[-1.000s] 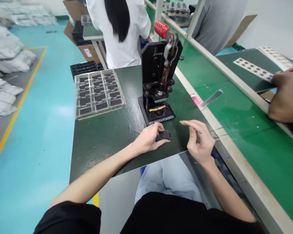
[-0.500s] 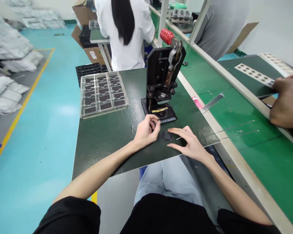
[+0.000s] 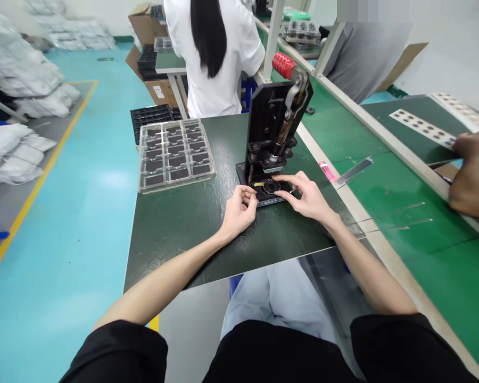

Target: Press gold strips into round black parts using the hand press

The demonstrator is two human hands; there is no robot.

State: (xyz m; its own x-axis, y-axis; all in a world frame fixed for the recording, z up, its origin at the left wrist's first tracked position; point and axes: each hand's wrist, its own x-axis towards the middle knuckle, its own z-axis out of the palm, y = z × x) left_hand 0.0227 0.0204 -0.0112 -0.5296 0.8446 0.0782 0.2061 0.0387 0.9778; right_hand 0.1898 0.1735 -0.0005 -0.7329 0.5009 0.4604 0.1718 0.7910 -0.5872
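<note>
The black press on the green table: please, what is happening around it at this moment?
A person's right hand holds a round dark part by its edge at the base of the black press; whether it rests there is unclear. The left hand is curled near the base's left front corner; I cannot tell whether it holds anything. A clear tray with dark pieces lies left of the press.

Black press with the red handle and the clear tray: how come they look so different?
The black press stands up tall, while the clear tray lies flat. The press has one red handle; the tray has rows of compartments with dark pieces. The right hand is at the press's base, but no hand is at the tray. Both are on the green table.
</note>
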